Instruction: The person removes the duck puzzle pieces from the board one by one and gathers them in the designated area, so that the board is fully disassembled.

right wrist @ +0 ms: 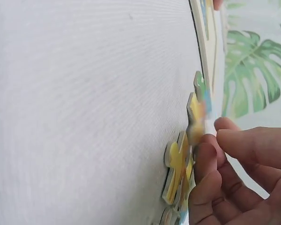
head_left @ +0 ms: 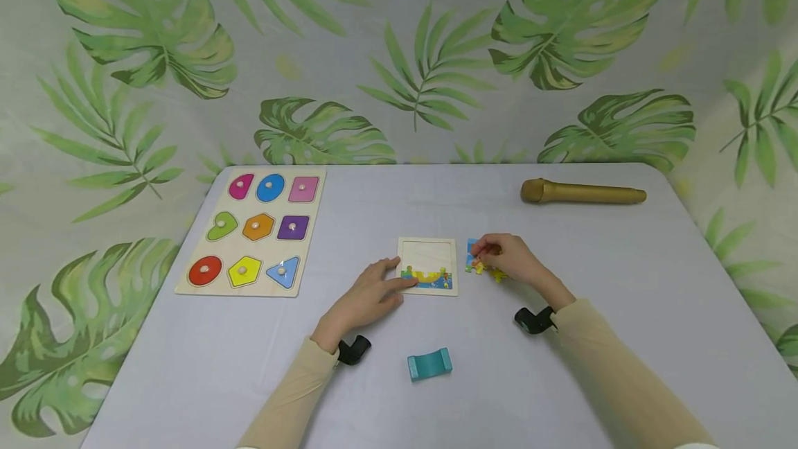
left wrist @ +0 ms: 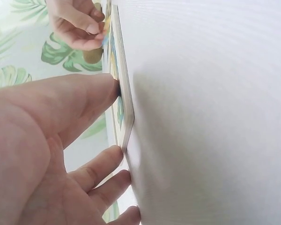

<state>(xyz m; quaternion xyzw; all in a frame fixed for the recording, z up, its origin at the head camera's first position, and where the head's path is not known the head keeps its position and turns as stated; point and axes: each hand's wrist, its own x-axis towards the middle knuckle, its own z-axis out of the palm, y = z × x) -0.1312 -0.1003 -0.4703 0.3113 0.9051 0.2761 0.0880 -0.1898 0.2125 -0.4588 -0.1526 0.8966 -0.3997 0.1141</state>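
A small square wooden jigsaw tray [head_left: 429,252] lies mid-table, with colourful pieces filling its lower strip and bare wood above. My left hand [head_left: 368,293] rests at the tray's left side, its thumb pressing on the lower pieces and its other fingertips at the edge. Just right of the tray, my right hand [head_left: 514,258] pinches a jigsaw piece [right wrist: 196,133] between thumb and fingertips; the piece is blurred in the right wrist view. More loose jigsaw pieces [right wrist: 177,168], yellow and blue, lie beneath and beside those fingers, partly hidden by them.
A peg puzzle board [head_left: 243,248] with coloured knobbed shapes lies at the left. Toward the back right is a brown microphone-shaped stick [head_left: 586,192]. A teal curved block [head_left: 430,364] sits in front of the tray, between the forearms.
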